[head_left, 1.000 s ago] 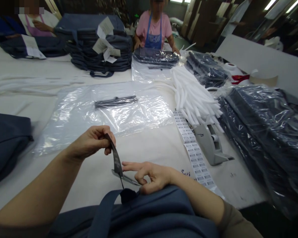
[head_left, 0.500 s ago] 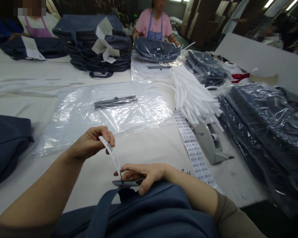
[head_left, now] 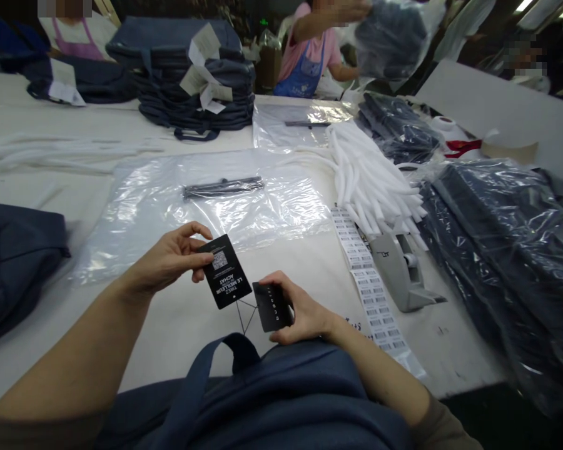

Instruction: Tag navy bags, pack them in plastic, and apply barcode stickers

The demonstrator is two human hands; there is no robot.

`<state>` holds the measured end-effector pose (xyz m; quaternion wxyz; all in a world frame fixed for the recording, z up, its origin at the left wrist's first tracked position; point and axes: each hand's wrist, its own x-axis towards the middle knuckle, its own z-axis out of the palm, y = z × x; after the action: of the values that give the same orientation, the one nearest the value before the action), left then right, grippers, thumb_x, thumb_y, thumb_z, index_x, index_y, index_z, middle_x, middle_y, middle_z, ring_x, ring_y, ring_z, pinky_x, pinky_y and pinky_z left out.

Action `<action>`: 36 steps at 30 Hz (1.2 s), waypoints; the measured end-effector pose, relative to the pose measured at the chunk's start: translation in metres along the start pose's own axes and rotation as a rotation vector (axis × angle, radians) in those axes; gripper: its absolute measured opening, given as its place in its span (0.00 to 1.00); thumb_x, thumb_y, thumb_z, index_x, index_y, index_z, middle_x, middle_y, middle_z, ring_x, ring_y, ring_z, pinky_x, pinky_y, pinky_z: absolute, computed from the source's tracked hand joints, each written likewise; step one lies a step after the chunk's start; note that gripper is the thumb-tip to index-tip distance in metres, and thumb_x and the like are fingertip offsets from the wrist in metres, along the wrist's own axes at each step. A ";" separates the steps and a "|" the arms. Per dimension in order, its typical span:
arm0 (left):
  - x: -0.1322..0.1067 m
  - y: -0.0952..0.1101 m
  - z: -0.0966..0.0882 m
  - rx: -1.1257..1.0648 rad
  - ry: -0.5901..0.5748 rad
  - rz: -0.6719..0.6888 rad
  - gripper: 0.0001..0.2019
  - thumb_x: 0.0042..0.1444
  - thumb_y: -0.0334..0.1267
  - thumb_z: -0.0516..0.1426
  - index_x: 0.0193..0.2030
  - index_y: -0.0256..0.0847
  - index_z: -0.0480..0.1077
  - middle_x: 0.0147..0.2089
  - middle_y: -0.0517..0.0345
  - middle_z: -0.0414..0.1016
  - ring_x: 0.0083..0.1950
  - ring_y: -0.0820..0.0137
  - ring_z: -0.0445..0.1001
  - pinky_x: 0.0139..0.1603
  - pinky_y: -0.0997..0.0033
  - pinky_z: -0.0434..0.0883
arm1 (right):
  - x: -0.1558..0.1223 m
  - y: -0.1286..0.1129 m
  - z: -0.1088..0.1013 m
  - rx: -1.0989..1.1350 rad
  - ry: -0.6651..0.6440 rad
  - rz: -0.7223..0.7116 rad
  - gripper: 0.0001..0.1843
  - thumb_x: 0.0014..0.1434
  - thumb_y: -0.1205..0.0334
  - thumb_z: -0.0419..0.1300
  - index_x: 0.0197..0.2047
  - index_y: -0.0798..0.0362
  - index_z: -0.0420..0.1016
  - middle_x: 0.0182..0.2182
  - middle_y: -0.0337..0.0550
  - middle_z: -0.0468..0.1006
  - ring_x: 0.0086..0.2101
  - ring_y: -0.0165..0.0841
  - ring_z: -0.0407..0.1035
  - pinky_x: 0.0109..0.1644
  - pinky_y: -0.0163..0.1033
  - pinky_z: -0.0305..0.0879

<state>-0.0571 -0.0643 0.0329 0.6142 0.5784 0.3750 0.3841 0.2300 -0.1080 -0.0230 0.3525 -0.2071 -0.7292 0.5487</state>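
Observation:
My left hand [head_left: 166, 259] pinches a black hang tag [head_left: 224, 271] with a QR code and white print, held by its edge between thumb and fingers. My right hand [head_left: 293, 306] holds a second, smaller black card tag [head_left: 271, 306] against its fingers. Thin dark strings [head_left: 244, 315] run down from both tags towards a navy fabric bag [head_left: 272, 400] lying right in front of me, just below my hands. The bag's navy strap handle [head_left: 206, 369] arches up near the strings. The point where the strings are fixed is hidden.
Transparent plastic bags [head_left: 206, 219] lie on the white table [head_left: 178, 337]. A barcode label strip [head_left: 368, 281] and grey tape dispenser [head_left: 398, 272] are to the right. Beyond are white cords, plastic-wrapped navy stacks, and a co-worker lifting a bagged item.
The tags have turned from edge-on to face-on, and my right hand now holds the second one up. The co-worker has raised the bagged item from the table.

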 end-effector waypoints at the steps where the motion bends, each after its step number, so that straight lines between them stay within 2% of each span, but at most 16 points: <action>1: -0.001 0.000 -0.001 0.014 0.000 0.004 0.21 0.51 0.35 0.65 0.48 0.43 0.62 0.26 0.61 0.74 0.18 0.74 0.70 0.18 0.81 0.69 | -0.001 0.000 0.000 -0.039 0.034 -0.041 0.41 0.38 0.64 0.69 0.56 0.48 0.61 0.48 0.45 0.62 0.47 0.38 0.62 0.54 0.46 0.61; 4: -0.002 -0.001 -0.003 0.053 -0.001 0.015 0.31 0.52 0.35 0.64 0.61 0.47 0.57 0.28 0.61 0.74 0.21 0.74 0.71 0.21 0.79 0.72 | -0.005 -0.001 -0.001 -0.078 0.089 -0.041 0.40 0.38 0.65 0.67 0.56 0.49 0.60 0.48 0.46 0.63 0.46 0.38 0.63 0.52 0.45 0.62; 6: -0.002 0.000 -0.004 0.075 0.005 0.026 0.32 0.52 0.35 0.65 0.62 0.48 0.59 0.28 0.61 0.74 0.22 0.73 0.72 0.23 0.78 0.73 | -0.005 -0.002 -0.003 -0.043 0.066 0.057 0.38 0.40 0.65 0.66 0.55 0.49 0.61 0.47 0.45 0.66 0.45 0.37 0.64 0.50 0.44 0.63; 8: -0.002 0.001 -0.003 0.110 0.027 0.042 0.23 0.51 0.35 0.66 0.54 0.43 0.68 0.28 0.59 0.75 0.24 0.73 0.73 0.26 0.78 0.74 | -0.005 -0.002 -0.006 0.070 -0.038 0.164 0.32 0.44 0.61 0.66 0.53 0.51 0.64 0.45 0.44 0.69 0.44 0.37 0.65 0.50 0.45 0.63; 10: -0.002 0.002 0.001 0.149 0.051 0.055 0.13 0.49 0.35 0.67 0.41 0.38 0.74 0.27 0.56 0.75 0.25 0.72 0.74 0.27 0.78 0.74 | -0.002 -0.002 -0.010 0.199 -0.218 0.250 0.26 0.49 0.54 0.64 0.51 0.53 0.67 0.44 0.45 0.72 0.44 0.37 0.66 0.51 0.45 0.62; 12: -0.001 0.003 0.007 0.170 0.062 0.069 0.09 0.47 0.36 0.67 0.33 0.35 0.74 0.26 0.55 0.75 0.24 0.72 0.74 0.27 0.77 0.74 | 0.001 0.000 -0.011 0.302 -0.369 0.350 0.26 0.53 0.46 0.61 0.48 0.56 0.71 0.43 0.46 0.74 0.43 0.37 0.68 0.51 0.45 0.63; 14: 0.000 0.003 0.013 0.161 0.071 0.088 0.09 0.47 0.36 0.67 0.31 0.35 0.74 0.25 0.56 0.75 0.23 0.72 0.73 0.25 0.78 0.72 | 0.004 0.004 -0.010 0.364 -0.416 0.463 0.27 0.54 0.41 0.60 0.45 0.57 0.73 0.40 0.46 0.76 0.40 0.36 0.70 0.48 0.44 0.66; 17: 0.001 0.004 0.019 0.153 0.084 0.087 0.09 0.48 0.37 0.67 0.31 0.36 0.74 0.24 0.57 0.73 0.22 0.73 0.72 0.24 0.78 0.71 | 0.007 0.009 -0.008 0.289 -0.289 0.505 0.22 0.54 0.44 0.62 0.38 0.57 0.74 0.33 0.43 0.76 0.34 0.32 0.71 0.41 0.39 0.69; 20: 0.001 0.001 0.019 0.157 0.071 0.096 0.08 0.50 0.38 0.66 0.32 0.36 0.74 0.29 0.55 0.75 0.28 0.72 0.73 0.30 0.78 0.73 | 0.012 0.011 -0.010 0.153 -0.055 0.428 0.16 0.52 0.52 0.65 0.39 0.55 0.72 0.28 0.37 0.74 0.28 0.29 0.69 0.31 0.34 0.67; 22: 0.002 -0.003 0.017 0.071 0.031 0.137 0.09 0.50 0.39 0.66 0.33 0.38 0.73 0.34 0.53 0.75 0.33 0.71 0.74 0.34 0.77 0.73 | 0.015 0.009 -0.014 0.142 0.032 0.406 0.15 0.52 0.55 0.65 0.39 0.54 0.72 0.26 0.35 0.73 0.25 0.28 0.68 0.27 0.32 0.63; 26: 0.003 -0.012 0.015 -0.161 -0.116 0.187 0.20 0.48 0.54 0.64 0.37 0.39 0.72 0.39 0.50 0.72 0.35 0.67 0.73 0.34 0.73 0.74 | 0.021 0.005 -0.021 0.179 0.081 0.409 0.15 0.55 0.51 0.62 0.35 0.57 0.75 0.25 0.38 0.74 0.25 0.27 0.67 0.27 0.32 0.62; 28: 0.004 -0.015 0.016 -0.206 -0.127 0.189 0.24 0.47 0.59 0.63 0.37 0.38 0.71 0.39 0.50 0.70 0.33 0.68 0.72 0.30 0.74 0.73 | 0.022 0.006 -0.024 0.295 0.074 0.473 0.18 0.52 0.49 0.65 0.35 0.57 0.75 0.24 0.38 0.75 0.23 0.27 0.68 0.25 0.31 0.62; 31: 0.004 -0.017 0.015 -0.239 -0.120 0.195 0.25 0.43 0.59 0.65 0.35 0.38 0.70 0.38 0.51 0.69 0.30 0.69 0.71 0.27 0.75 0.72 | 0.018 0.010 -0.026 0.504 -0.007 0.551 0.22 0.46 0.50 0.70 0.39 0.55 0.72 0.23 0.37 0.75 0.21 0.29 0.70 0.21 0.30 0.63; 33: 0.005 -0.018 0.014 -0.255 -0.138 0.207 0.27 0.39 0.60 0.67 0.36 0.39 0.70 0.39 0.52 0.69 0.30 0.69 0.72 0.26 0.75 0.73 | 0.014 0.014 -0.027 0.586 -0.017 0.529 0.24 0.44 0.52 0.72 0.40 0.55 0.71 0.20 0.34 0.74 0.20 0.28 0.70 0.19 0.29 0.64; 36: 0.006 -0.021 0.014 -0.209 -0.116 0.219 0.22 0.37 0.49 0.71 0.34 0.39 0.70 0.38 0.54 0.71 0.29 0.70 0.73 0.26 0.76 0.73 | 0.011 0.019 -0.028 0.628 0.011 0.481 0.23 0.43 0.55 0.73 0.39 0.55 0.70 0.17 0.29 0.70 0.18 0.26 0.67 0.18 0.27 0.63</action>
<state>-0.0413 -0.0653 0.0130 0.6461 0.5700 0.2317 0.4517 0.2416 -0.0757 -0.0338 0.2640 -0.2570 -0.4549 0.8108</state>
